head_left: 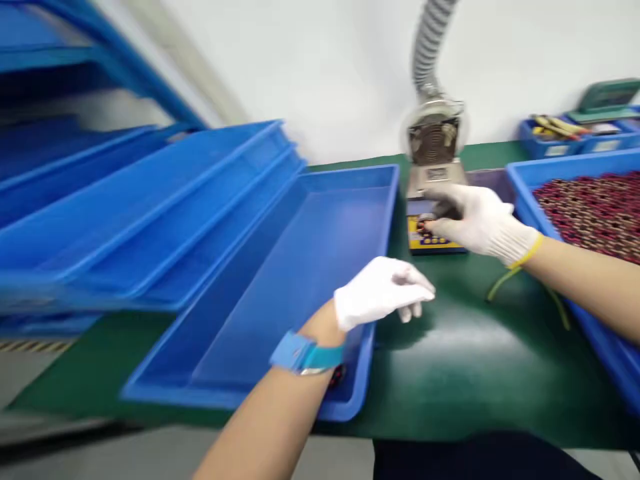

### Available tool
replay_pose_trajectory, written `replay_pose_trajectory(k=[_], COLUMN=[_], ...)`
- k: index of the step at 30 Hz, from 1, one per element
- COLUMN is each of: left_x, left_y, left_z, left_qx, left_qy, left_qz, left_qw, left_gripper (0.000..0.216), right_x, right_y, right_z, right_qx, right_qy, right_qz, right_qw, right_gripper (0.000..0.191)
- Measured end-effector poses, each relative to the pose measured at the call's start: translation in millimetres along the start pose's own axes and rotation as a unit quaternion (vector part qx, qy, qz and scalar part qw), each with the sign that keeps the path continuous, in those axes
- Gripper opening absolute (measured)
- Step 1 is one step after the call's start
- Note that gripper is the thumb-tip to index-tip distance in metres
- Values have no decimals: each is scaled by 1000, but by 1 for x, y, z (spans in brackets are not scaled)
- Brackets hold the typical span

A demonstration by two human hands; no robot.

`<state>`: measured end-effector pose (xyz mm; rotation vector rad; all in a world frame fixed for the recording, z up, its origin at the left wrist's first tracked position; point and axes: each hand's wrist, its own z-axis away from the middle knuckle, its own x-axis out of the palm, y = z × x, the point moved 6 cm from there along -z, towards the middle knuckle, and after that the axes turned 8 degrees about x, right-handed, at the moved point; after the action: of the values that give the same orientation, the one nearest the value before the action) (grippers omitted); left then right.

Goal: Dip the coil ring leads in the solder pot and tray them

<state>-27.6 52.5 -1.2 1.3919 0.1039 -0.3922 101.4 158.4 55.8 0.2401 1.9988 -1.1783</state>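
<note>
My right hand (pixel 475 223), in a white glove with dark fingertips and a yellow cuff, pinches a small ring-shaped part (pixel 425 225). It is over the yellow-and-blue front panel of a small bench device (pixel 436 243). My left hand (pixel 383 293), in a white glove with a blue wristband above it, hovers at the right rim of a long blue tray (pixel 367 363). Its thumb and forefinger come together at the tips; anything between them is too small to see. A dark reddish part (pixel 337 377) lies in the tray's near corner, partly behind my left wrist.
On the right, a blue bin (pixel 533 200) holds many red and copper-coloured rings (pixel 595 213). Stacked blue trays (pixel 165 200) stand left. A grey flexible duct (pixel 433 47) hangs above the device. Small blue boxes (pixel 555 148) with tools sit at the back right of the green table (pixel 465 373).
</note>
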Motion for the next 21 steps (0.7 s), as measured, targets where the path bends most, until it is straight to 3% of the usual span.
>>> replay_pose_trajectory(k=[3, 6, 11, 15, 18, 21], left_x=[-16, -9, 0, -18, -34, -36], left_y=[0, 1, 3, 15, 22, 22], left_z=[-6, -9, -14, 2, 14, 11], left_qx=[-4, 7, 48, 147, 208, 177], left_qy=[143, 211, 225, 308, 389, 419], left_qz=[-60, -78, 13, 58, 78, 24], left_qw=[988, 974, 973, 938, 894, 890], left_gripper=[49, 71, 37, 20, 24, 40], right_x=[5, 17, 23, 21, 21, 23], right_y=[12, 9, 0, -2, -4, -8], right_z=[-14, -18, -10, -9, -9, -4], right_qx=[25, 26, 4, -11, -29, -40], right_qy=[-24, -56, -61, -38, -34, -42], right_qz=[-79, -139, -154, -177, -196, -194], right_qw=[996, 988, 986, 983, 980, 979], right_gripper=[50, 52, 49, 48, 50, 49])
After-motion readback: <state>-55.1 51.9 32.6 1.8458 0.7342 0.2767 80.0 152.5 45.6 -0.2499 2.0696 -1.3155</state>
